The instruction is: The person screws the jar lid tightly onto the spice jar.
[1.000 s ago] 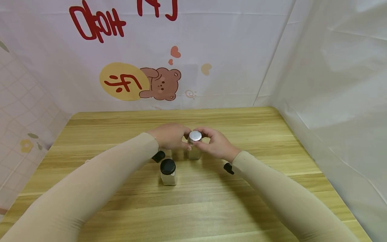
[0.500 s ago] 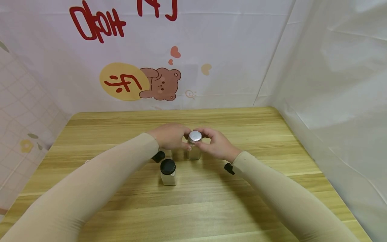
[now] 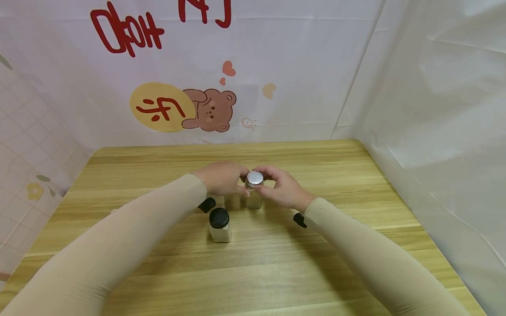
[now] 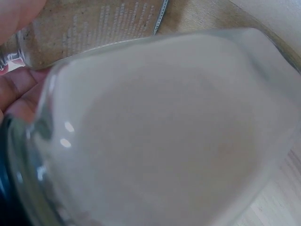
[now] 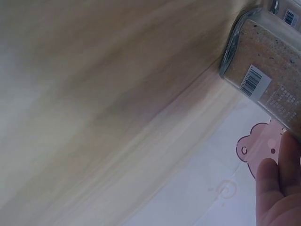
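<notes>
A square glass jar (image 3: 254, 202) with a silver lid (image 3: 255, 177) stands upright between both hands. My left hand (image 3: 223, 177) pinches its upper part from the left. From the right, my right hand (image 3: 283, 188) grips the neck just below the lid, thumb in front. The right wrist view shows the jar's speckled brown filling (image 5: 263, 56) and a barcode. Nearer than the hands stands a second glass jar (image 3: 221, 235) with a black lid and pale filling. In the left wrist view a pale-filled jar (image 4: 160, 127) blocks much of the view.
Another jar (image 3: 218, 201) is mostly hidden behind the left wrist. Black wrist cameras (image 3: 207, 204) hang under both sleeves. The wooden table (image 3: 276, 272) meets a white printed sheet (image 3: 296, 109) at the back, with more sheeting on both sides.
The right thumb has slid slightly down, off the lid's edge to the neck, over the first half second. The jars and the left hand have stayed in place.
</notes>
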Tool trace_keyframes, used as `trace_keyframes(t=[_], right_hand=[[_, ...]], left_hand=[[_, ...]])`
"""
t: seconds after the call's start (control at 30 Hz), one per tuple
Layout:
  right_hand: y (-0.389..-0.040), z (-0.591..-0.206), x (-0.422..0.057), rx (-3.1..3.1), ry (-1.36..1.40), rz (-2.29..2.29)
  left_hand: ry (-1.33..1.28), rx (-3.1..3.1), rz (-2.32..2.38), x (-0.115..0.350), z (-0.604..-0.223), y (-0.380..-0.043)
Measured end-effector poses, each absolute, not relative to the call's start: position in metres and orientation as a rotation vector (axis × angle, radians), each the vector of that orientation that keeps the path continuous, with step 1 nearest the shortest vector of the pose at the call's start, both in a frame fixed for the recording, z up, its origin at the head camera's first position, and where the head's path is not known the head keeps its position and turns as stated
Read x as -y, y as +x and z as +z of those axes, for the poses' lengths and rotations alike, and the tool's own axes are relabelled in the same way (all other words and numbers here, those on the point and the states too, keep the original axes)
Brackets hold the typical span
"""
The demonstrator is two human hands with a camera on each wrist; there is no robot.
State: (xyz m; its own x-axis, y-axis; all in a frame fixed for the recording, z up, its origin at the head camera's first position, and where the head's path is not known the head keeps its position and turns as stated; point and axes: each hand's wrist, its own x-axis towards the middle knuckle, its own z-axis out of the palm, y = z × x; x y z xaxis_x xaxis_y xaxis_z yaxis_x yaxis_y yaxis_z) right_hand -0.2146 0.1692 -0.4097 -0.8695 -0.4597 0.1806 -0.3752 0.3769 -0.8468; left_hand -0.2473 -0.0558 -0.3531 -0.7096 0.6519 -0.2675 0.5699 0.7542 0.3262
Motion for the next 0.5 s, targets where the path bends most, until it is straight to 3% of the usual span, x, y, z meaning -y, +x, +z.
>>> trace_keyframes(t=[0.5], right_hand=[[-0.2133,-0.4087,-0.1687,-2.513,-0.758,-1.539]], left_hand=[[0.932,-2.584,0.318,0.0567,-0.3529,-0.2467]])
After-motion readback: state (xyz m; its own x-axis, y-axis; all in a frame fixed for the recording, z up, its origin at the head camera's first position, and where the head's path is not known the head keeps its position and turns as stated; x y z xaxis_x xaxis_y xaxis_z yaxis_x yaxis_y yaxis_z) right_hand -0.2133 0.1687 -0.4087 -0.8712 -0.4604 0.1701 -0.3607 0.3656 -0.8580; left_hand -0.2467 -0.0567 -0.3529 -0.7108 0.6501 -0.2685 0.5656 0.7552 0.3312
